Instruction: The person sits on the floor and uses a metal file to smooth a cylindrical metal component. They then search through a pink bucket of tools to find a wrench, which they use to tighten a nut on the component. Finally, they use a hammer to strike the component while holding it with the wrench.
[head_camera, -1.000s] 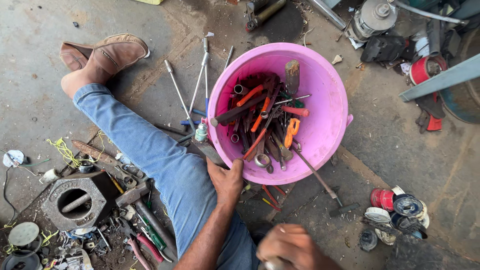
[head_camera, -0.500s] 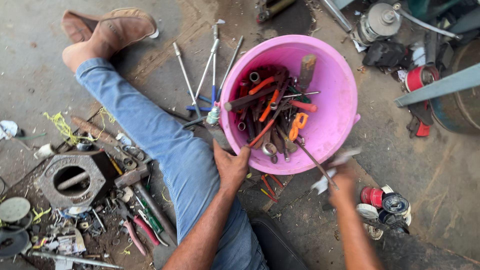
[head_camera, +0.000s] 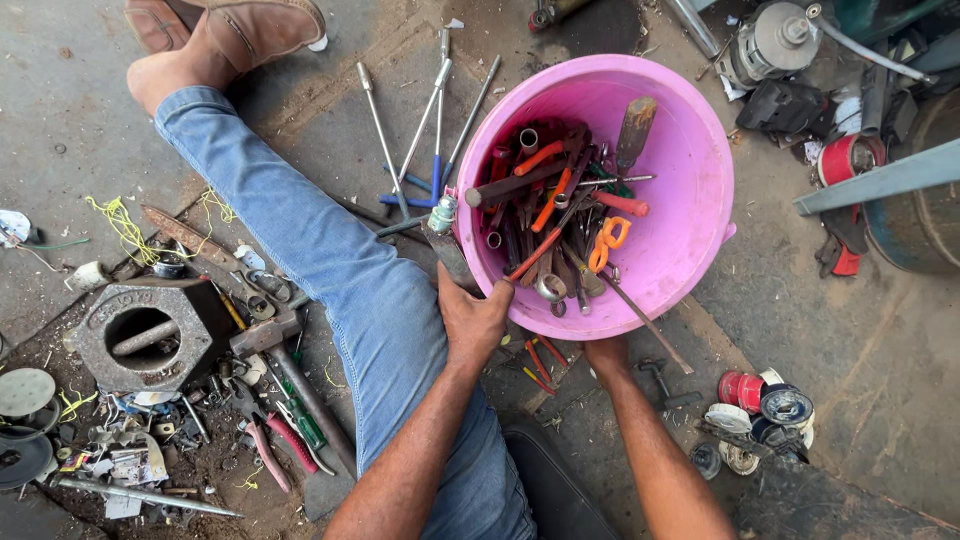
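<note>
Pink tub (head_camera: 690, 240) on concrete floor (head_camera: 60, 130), centre-right of view, just right of outstretched leg in blue jeans (head_camera: 330, 270).

Left hand (head_camera: 472, 318) gripping near rim of tub at its lower-left edge: thumb hooked over rim to the inside, fingers wrapped on outer wall. Closed on the rim.

Right hand (head_camera: 607, 352) tucked under tub's near edge, at bottom rim. Only back of hand and wrist showing; fingers hidden beneath tub, so spread or curled cannot be told.

Tub packed with hand tools: screwdrivers with red and orange handles (head_camera: 548, 200), orange-handled scissors (head_camera: 606, 243), wooden-handled tool (head_camera: 634, 130) leaning against far wall, sockets and metal shafts. One long shaft (head_camera: 645, 320) sticking out over near rim toward the right.

Left of tub, on floor: long metal rods (head_camera: 435, 110) fanned out, touching tub's outer wall.

Left of leg: heavy hexagonal metal block (head_camera: 145, 335) with round hole, hammer (head_camera: 290, 370), pliers (head_camera: 265, 455), yellow wire scraps (head_camera: 120, 225), mixed small debris.

Lower right: tape rolls (head_camera: 765, 415) clustered together, apart from tub.

Top right: small motor (head_camera: 775, 40), dark clutter.

Brown shoe (head_camera: 255, 28) at top left.
</note>
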